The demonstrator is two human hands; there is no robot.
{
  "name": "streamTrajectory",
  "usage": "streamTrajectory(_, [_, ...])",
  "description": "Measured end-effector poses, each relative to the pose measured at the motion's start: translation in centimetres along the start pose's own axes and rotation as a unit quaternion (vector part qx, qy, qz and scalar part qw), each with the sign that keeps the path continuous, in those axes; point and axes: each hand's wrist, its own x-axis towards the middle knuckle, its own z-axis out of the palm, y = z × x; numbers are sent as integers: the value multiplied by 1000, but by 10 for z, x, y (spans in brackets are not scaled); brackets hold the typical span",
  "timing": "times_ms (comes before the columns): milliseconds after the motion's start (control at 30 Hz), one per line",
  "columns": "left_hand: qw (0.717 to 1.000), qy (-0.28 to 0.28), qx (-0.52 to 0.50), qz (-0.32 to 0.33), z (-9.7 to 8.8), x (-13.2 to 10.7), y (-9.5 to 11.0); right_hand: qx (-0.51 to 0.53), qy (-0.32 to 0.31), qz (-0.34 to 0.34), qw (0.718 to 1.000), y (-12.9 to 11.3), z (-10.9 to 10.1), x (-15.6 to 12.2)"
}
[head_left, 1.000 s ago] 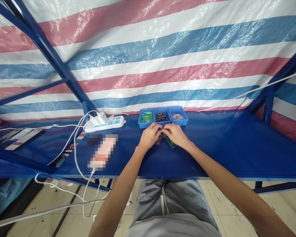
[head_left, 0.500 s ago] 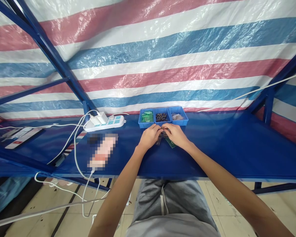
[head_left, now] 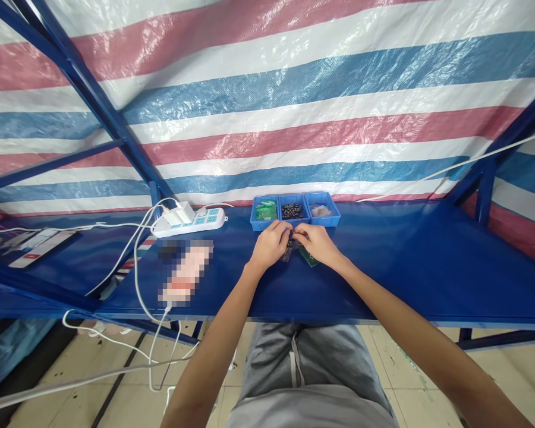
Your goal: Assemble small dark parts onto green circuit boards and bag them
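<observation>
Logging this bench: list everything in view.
Table: one, blue, centre
Bins: three, blue, table's back
Green pieces: several, green, left bin
Small parts: many, dark, middle bin
Pale contents: uncountable, whitish, right bin
Power strip: one, white, left
Cables: several, white, mostly left
Pixelated patch: one, pinkish, table's left
Flat device: one, whitish face, far left
Flat piece: one, green, before right bin
Bits: uncountable, dark, before middle bin
Frame bars: several, blue, both sides
Sheet: one, red-white-blue striped, behind
Floor: one, beige, below
Trousers: one pair, grey, bottom
Left hand: one, bare, before bins
Right hand: one, bare, beside it
</observation>
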Motion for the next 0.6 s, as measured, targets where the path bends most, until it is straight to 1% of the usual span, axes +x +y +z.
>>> streamTrajectory(200, [1000,-15,-7,5,0,0,-3,31,4,17,999,0,-1,0])
streamTrajectory(467, [1000,-8,-28,9,1,1,-6,39,-25,22,999,-5,-6,-1])
streamTrajectory(600, [999,0,-24,22,0,1,-3,55,-16,43,997,-6,-7,-1])
